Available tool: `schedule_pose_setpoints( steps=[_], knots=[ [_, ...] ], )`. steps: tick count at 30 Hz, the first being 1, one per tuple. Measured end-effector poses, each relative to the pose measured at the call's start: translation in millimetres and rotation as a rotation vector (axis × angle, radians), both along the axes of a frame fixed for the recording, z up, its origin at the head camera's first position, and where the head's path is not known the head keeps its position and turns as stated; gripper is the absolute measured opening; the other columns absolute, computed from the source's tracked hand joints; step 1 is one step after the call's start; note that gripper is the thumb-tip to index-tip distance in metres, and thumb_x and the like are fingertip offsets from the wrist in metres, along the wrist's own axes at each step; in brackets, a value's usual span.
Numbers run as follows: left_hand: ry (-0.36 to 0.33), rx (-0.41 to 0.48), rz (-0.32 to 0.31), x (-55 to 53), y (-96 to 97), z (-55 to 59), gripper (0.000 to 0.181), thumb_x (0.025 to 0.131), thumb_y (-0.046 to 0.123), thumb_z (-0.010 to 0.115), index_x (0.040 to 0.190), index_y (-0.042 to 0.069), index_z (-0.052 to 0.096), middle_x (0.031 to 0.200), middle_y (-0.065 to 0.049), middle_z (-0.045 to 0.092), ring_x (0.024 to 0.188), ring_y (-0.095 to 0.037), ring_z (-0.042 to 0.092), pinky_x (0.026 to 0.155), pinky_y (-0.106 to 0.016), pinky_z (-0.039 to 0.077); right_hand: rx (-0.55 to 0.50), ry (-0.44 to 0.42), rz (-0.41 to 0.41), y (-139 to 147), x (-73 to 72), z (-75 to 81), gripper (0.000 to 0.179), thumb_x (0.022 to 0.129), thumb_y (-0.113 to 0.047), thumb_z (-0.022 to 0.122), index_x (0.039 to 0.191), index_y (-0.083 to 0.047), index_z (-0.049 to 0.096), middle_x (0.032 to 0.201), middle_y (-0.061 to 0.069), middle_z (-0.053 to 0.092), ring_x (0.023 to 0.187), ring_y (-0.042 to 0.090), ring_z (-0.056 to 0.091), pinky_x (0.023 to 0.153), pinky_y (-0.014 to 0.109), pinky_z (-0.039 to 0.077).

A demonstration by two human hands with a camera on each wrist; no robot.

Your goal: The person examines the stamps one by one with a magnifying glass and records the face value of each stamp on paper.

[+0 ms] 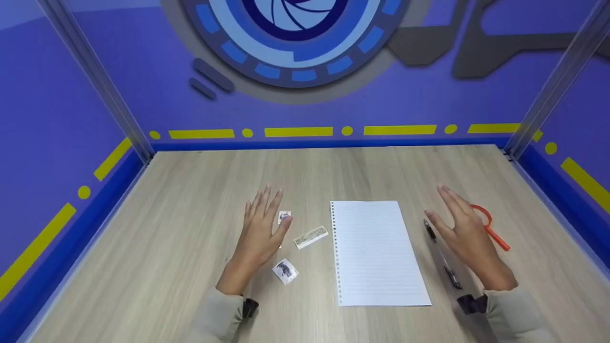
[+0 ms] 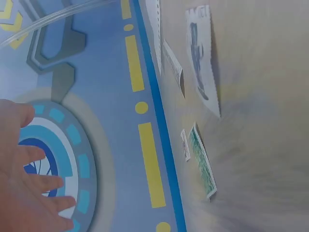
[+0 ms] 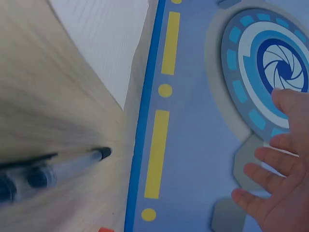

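Observation:
My left hand [image 1: 259, 231] hovers over the table's left half, fingers straight and holding nothing. Close by lie several small postage stamps: a dark-figured stamp [image 1: 285, 271], a long stamp [image 1: 310, 237] and a stamp [image 1: 284, 217] beside the fingers. The left wrist view also reveals a green stamp [image 2: 203, 162], mostly hidden by the hand in the head view. On the other side, my right hand [image 1: 464, 233] is held above the table with extended fingers and nothing in its grasp. A black-and-clear pen [image 1: 443, 257] lies to its left; a red magnifying glass [image 1: 498, 238] is partly covered by it.
Between the hands lies a lined white sheet of paper [image 1: 379, 255] with punched holes down its left edge. The wood-grain table [image 1: 190, 190] is bordered by a blue back wall [image 1: 143, 95] and side walls, with metal posts at the far corners.

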State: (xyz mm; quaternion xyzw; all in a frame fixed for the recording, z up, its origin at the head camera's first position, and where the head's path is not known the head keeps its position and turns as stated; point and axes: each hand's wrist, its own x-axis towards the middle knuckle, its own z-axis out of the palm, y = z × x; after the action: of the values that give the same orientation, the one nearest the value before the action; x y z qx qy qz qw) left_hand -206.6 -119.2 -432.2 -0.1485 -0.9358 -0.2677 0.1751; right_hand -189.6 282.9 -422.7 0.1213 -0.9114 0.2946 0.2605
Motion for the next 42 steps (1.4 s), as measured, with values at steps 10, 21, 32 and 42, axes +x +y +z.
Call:
schedule_pose_setpoints(
  steps=[10, 21, 32, 42],
  knots=[
    [-0.118, 0.186, -0.157, 6.1, -14.2, -6.6, 0.052, 0.097, 0.03, 0.055, 0.145, 0.012, 0.044, 0.152, -0.012, 0.039, 0.142, -0.031, 0.034, 0.116, -0.049, 0.028, -0.047, 0.072, -0.039, 33.0, -0.2, -5.1, 0.043, 0.084, -0.008, 0.071, 0.125, 0.0, 0.061, 0.121, 0.024, 0.063, 0.113, 0.034, 0.058, 0.093, -0.008, 0.021],
    [-0.129, 0.271, -0.272, 9.0, -29.5, -18.5, 0.036, 0.095, 0.023, 0.059, 0.129, 0.011, 0.061, 0.136, -0.009, 0.058, 0.13, -0.026, 0.051, 0.109, -0.045, 0.04, -0.068, -0.111, -0.131, 67.8, 0.0, -13.0, 0.037, 0.09, -0.023, 0.068, 0.119, -0.001, 0.066, 0.11, 0.02, 0.067, 0.087, -0.027, 0.036, 0.074, -0.005, 0.032],
    [-0.167, 0.272, -0.355, 14.0, -37.8, -22.7, 0.029, 0.093, 0.026, 0.063, 0.113, 0.007, 0.071, 0.118, -0.004, 0.069, 0.115, -0.023, 0.063, 0.1, -0.041, 0.049, -0.054, -0.193, -0.165, 99.5, -2.1, -24.2, 0.039, 0.09, -0.021, 0.067, 0.118, 0.006, 0.064, 0.102, 0.025, 0.066, 0.078, -0.027, 0.036, 0.066, -0.005, 0.036],
    [-0.282, 0.273, -0.399, 13.9, -47.1, -27.5, 0.027, 0.09, 0.023, 0.067, 0.111, 0.007, 0.072, 0.115, -0.003, 0.071, 0.113, -0.023, 0.064, 0.099, -0.039, 0.05, -0.022, -0.263, -0.23, 114.3, -3.5, -32.5, 0.04, 0.091, -0.023, 0.066, 0.118, 0.006, 0.063, 0.106, 0.026, 0.064, 0.079, -0.015, 0.04, 0.06, 0.001, 0.037]
  ],
)
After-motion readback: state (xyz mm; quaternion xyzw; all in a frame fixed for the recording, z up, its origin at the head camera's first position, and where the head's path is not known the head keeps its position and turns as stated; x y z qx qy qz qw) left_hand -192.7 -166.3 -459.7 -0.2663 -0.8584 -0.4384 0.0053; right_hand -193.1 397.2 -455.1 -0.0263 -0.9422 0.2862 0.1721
